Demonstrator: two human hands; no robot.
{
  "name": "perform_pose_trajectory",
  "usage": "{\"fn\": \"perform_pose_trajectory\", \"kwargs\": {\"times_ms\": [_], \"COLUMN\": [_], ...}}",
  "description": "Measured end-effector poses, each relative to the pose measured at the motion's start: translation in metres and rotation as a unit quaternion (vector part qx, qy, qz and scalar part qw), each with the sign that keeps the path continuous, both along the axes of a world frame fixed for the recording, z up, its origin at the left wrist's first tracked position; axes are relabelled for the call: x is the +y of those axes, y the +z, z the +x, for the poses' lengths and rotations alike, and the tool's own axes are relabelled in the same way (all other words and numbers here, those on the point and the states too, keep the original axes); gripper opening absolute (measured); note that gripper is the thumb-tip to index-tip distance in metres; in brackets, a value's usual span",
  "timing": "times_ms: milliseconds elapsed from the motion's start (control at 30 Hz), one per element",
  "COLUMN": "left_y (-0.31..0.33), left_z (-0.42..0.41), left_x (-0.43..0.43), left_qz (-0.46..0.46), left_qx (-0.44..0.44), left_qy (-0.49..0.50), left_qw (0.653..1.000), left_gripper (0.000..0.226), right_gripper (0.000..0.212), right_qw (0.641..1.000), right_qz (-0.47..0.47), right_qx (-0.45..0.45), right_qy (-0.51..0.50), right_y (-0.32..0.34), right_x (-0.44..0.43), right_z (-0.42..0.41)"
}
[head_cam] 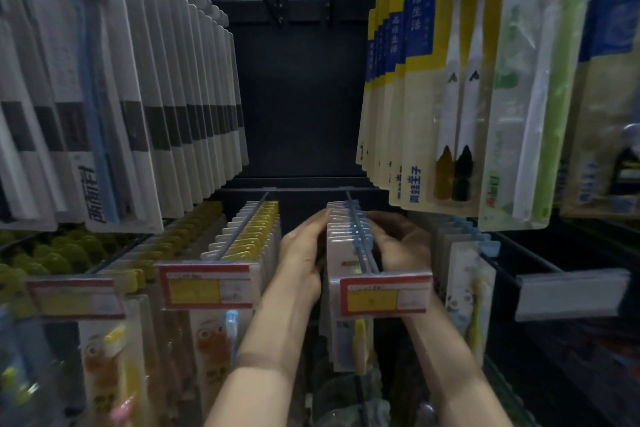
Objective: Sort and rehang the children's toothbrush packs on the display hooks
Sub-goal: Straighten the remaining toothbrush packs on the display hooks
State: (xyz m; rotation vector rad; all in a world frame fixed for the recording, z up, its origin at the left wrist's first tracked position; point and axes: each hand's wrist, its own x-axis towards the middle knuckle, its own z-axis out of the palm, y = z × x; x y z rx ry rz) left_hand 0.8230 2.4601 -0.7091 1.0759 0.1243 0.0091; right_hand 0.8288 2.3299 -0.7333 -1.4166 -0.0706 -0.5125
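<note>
The children's toothbrush packs (341, 239) I am working on hang in a tight row on the middle display hook (363, 243). Their blue-edged tops are threaded on its two wires, just behind the red and yellow price tag (384, 295) at the front end.

I think the main danger is in the squeeze. If one side presses harder than the other, the thin cards could bend and a hanging hole could tear. A pack that comes off the wires would probably drop into the dark space below. The price tag closes the front of the hook, so packs pulled forward may jam against it.

My left hand (304, 246) lies on the left face of the row, with its fingers bent to the top edge. My right hand (398, 243) is cupped on the right side, and its fingers curl over the tops, close to the wires. Both hands are closed around the row and clamp it between them. My thumbs are hidden, so I cannot tell where they press.

Just to the left, yellow-topped packs (249, 232) fill the next hook. To the right hangs another blue-topped row (464, 253), close to my right forearm, and I judge that a careless elbow could disturb it.
</note>
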Motion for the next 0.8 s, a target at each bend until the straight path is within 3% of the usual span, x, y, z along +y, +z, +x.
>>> {"fn": "perform_pose_trajectory", "kwargs": {"times_ms": [233,467,800], "left_y": [-0.011,-0.019,-0.019], "left_z": [0.013,0.024,0.027], "left_x": [0.002,0.004,0.002], "left_qz": [0.018,0.066,0.062], "left_qx": [-0.027,-0.089,-0.079], "left_qy": [0.055,0.082,0.103], "left_qw": [0.998,0.99,0.99], "left_gripper": [0.02,0.019,0.018], "right_gripper": [0.009,0.022,0.025], "right_qw": [1.0,0.999,0.999], "right_qz": [-0.003,-0.011,-0.033], "right_qx": [0.022,0.051,0.031], "right_qy": [0.014,-0.007,0.001], "right_y": [0.0,-0.004,-0.006], "right_x": [-0.005,-0.001,0.002], "right_z": [0.004,0.016,0.026]}}
